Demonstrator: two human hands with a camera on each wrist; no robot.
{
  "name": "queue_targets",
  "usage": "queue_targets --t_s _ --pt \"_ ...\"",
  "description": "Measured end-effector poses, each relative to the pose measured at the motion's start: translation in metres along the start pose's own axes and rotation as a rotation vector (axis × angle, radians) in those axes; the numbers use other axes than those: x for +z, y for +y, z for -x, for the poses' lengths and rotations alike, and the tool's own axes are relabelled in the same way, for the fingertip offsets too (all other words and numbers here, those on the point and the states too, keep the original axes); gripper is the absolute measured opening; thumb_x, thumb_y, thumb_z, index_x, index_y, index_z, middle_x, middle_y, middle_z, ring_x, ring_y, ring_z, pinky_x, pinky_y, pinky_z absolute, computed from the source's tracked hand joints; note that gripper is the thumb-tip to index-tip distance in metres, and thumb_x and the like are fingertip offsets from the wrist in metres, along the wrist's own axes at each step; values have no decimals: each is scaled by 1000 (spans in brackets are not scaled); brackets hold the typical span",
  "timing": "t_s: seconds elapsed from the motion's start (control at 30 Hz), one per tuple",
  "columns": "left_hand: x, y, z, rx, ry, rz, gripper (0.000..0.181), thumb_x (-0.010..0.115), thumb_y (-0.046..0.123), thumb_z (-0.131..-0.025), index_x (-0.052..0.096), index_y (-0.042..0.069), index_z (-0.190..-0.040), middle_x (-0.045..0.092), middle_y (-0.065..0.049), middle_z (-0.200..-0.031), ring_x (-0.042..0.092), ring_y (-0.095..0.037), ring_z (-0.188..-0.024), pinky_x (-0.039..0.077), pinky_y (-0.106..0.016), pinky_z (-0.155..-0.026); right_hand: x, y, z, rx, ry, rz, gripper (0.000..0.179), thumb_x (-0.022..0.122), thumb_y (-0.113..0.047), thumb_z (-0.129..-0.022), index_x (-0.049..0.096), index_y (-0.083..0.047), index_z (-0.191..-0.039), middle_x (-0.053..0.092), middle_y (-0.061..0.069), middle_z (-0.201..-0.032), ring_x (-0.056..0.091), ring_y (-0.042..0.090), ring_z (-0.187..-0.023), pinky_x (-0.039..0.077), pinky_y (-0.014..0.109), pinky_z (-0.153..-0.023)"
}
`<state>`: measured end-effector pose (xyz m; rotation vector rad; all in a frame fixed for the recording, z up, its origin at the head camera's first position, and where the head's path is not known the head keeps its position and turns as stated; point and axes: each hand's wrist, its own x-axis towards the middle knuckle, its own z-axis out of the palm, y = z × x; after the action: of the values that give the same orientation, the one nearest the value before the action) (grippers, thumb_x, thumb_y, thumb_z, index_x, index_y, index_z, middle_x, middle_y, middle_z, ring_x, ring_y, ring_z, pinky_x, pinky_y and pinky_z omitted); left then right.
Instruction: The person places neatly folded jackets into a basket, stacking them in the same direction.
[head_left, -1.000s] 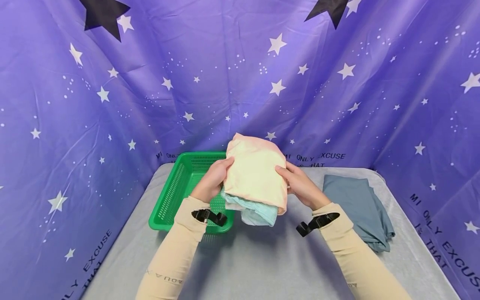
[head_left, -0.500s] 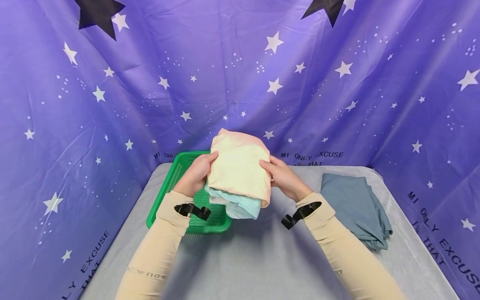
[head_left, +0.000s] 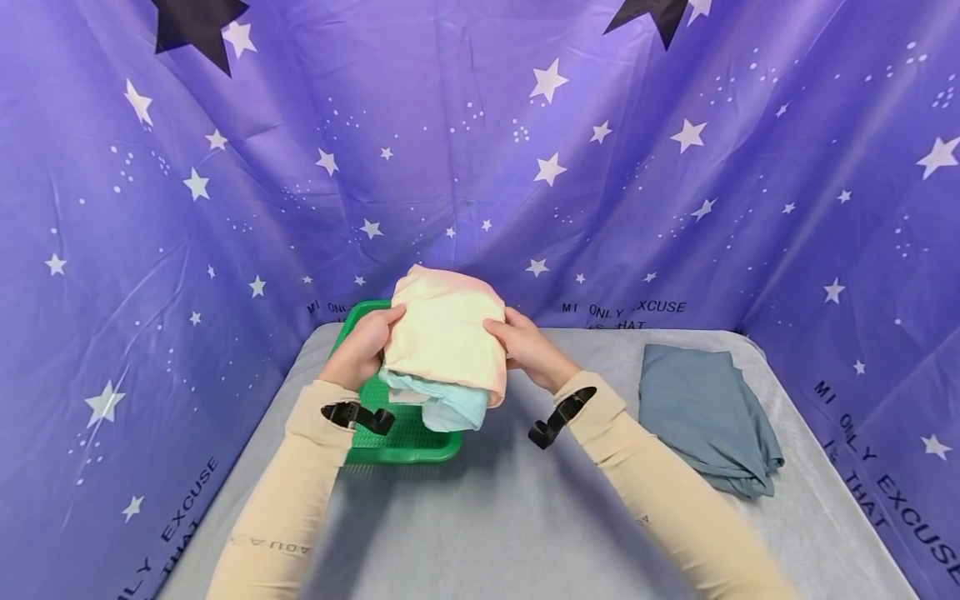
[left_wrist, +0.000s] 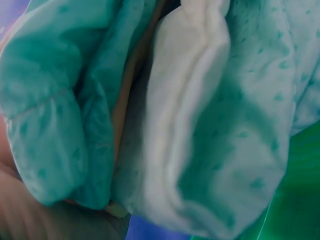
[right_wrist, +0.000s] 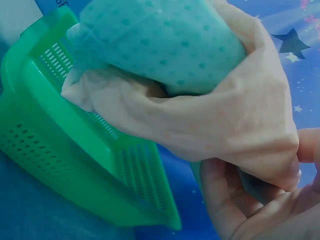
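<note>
A folded cloth bundle [head_left: 446, 325] hangs over the right part of a green plastic basket [head_left: 408, 455], raised off the table. Its outside is pale peach, and a mint layer [head_left: 453, 407] printed with small hearts sticks out below. My left hand [head_left: 362, 346] grips its left edge, thumb on top. At the opposite edge my right hand [head_left: 531, 346] pinches it, thumb on the peach face and fingers beneath. A white fold [left_wrist: 172, 125] shows between mint layers in the left wrist view. The bundle and my left arm hide much of the basket.
A folded blue-grey cloth [head_left: 705, 417] lies on the right side of the grey-covered table [head_left: 480, 525]. Purple curtains [head_left: 450, 167] with white stars stand behind and at both sides. The basket's perforated wall [right_wrist: 40, 160] appears in the right wrist view.
Both hands have carried the bundle leftward, from the basket's right edge to over the basket. The blue-grey cloth has stayed in place.
</note>
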<state>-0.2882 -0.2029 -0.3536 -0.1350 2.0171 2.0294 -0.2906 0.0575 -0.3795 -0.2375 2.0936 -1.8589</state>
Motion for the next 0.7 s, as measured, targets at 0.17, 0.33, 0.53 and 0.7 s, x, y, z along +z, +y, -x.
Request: queue_targets --t_s 0.17,0.33,0.53,0.7 --pt "-13 -4 -1 -11 7 17 28 40 33 -112 55 11 -109 64 8 -70 65 -6 -61 58 -25 -65 12 5 -9 11 2 -4 51 49 -32 -108 37 -9 -151 58 14 -125 64 21 -100 58 39 -81" --pt "-26 -11 -3 -27 21 27 24 41 31 -111 53 11 -110 64 9 -71 66 -6 -63 58 -23 -66 24 11 -18 24 -11 -35 51 50 -31 -108 38 -10 -152 60 11 -121 64 18 -98 57 37 -82" --pt "-42 -21 -10 -70 20 37 22 40 31 -111 50 12 -107 59 9 -66 64 -6 -61 58 -24 -64 37 20 -26 16 -56 -96 47 49 -25 -108 41 -10 -152 59 4 -98 63 15 -85 57 34 -76" --pt "-56 -33 -16 -101 28 45 22 39 32 -111 51 14 -109 60 8 -65 64 -8 -58 58 -26 -62 46 25 -32 33 -85 -117 48 49 -23 -108 40 -12 -154 61 7 -105 64 15 -90 57 34 -77"
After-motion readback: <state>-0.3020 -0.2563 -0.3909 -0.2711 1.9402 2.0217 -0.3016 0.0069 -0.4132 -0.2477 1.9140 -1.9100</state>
